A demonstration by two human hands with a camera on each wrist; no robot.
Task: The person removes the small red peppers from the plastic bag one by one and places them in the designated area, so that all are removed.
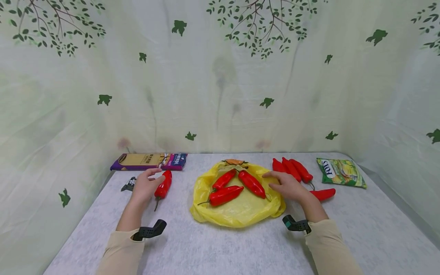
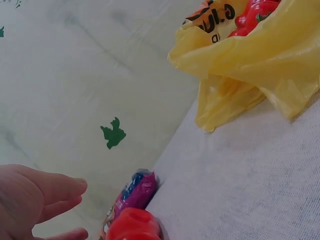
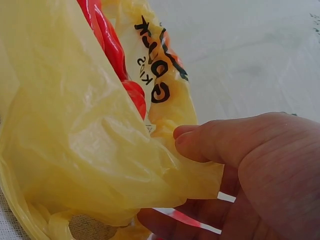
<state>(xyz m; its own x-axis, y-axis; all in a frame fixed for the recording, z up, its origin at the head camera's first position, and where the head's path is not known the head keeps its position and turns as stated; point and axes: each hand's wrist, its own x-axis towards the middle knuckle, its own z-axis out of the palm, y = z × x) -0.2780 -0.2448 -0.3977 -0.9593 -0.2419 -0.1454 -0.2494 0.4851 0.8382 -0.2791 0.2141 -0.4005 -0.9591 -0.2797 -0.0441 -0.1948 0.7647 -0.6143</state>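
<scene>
My left hand (image 1: 144,187) is just beside a single red pepper (image 1: 164,186), thumb and fingers apart. In the left wrist view that pepper (image 2: 134,226) lies below the fingertips. A yellow plastic bag (image 1: 240,221) lies spread at the middle of the table, its mouth facing up. Three red peppers (image 1: 225,195) rest in it. My right hand (image 1: 287,187) is at the bag's right rim. In the right wrist view, the bag's edge (image 3: 200,180) passes between thumb and fingers, and the fingers are partly hidden behind the plastic.
Several red peppers (image 1: 300,170) lie right of the bag, one partly behind the right wrist. A green-and-yellow FOX'S packet (image 1: 342,172) is farther right. At the back left lie a purple-and-gold package (image 1: 144,162) and a small black packet (image 1: 129,184). A curtain (image 1: 220,95) hangs behind.
</scene>
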